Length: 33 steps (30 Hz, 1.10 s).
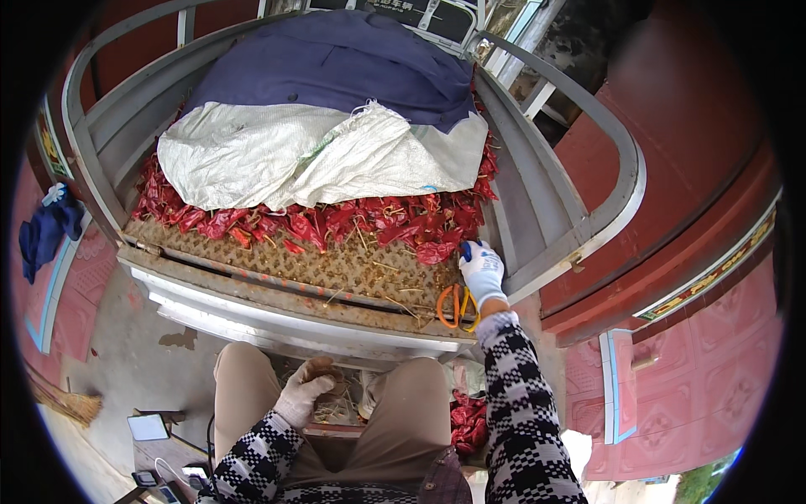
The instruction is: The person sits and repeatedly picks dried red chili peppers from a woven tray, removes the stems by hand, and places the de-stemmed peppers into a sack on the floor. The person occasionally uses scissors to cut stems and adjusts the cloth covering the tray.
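Note:
Dried red chili peppers (336,225) lie heaped along the front of a grey metal truck bed, on its rusty patterned floor (277,265). My right hand (483,269), in a white glove with blue fingertips, reaches to the right front edge of the heap. Its fingers are bent in, and what they hold, if anything, is hidden. Just below that wrist, scissors with orange and yellow handles (452,307) rest at the bed's edge. My left hand (304,393), in an off-white glove with brownish fingers, is curled between my knees, above some dry stems (334,412); its contents cannot be made out.
A white woven sack (252,151) and a dark blue cloth (336,67) cover the heap's back. Metal rails (621,181) flank the bed. More red chilies (468,422) lie by my right knee. A broom (75,403) and a small stand with a screen (149,427) are at left.

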Motion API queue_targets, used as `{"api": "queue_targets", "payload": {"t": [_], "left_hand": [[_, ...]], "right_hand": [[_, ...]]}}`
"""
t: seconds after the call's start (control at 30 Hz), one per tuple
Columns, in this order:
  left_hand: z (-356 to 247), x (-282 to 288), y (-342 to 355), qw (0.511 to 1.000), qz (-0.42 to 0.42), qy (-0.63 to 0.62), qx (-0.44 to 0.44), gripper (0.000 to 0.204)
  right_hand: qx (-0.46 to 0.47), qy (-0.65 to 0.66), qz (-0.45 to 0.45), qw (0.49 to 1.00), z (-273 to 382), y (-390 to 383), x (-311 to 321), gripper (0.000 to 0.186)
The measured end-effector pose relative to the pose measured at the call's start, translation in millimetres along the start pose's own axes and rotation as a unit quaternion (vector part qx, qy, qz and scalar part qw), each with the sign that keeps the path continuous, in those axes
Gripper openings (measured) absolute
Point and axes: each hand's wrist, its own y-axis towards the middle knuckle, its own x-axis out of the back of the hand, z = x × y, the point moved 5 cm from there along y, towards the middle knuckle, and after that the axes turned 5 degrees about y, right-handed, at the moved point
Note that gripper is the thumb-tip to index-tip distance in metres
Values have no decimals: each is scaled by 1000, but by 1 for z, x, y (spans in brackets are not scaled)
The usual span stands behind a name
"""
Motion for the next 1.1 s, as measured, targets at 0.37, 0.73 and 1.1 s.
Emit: {"api": "queue_targets", "payload": {"t": [0.37, 0.73, 1.1], "left_hand": [[-12, -23, -11, 997, 46, -55, 0, 58], [-44, -38, -24, 955, 33, 148, -255, 91], [-58, -27, -28, 958, -35, 25, -284, 37]], "right_hand": [[-160, 875, 96, 447, 57, -106, 12, 10], [-193, 900, 379, 90, 186, -262, -54, 21], [-17, 628, 423, 652, 151, -211, -30, 38]]}}
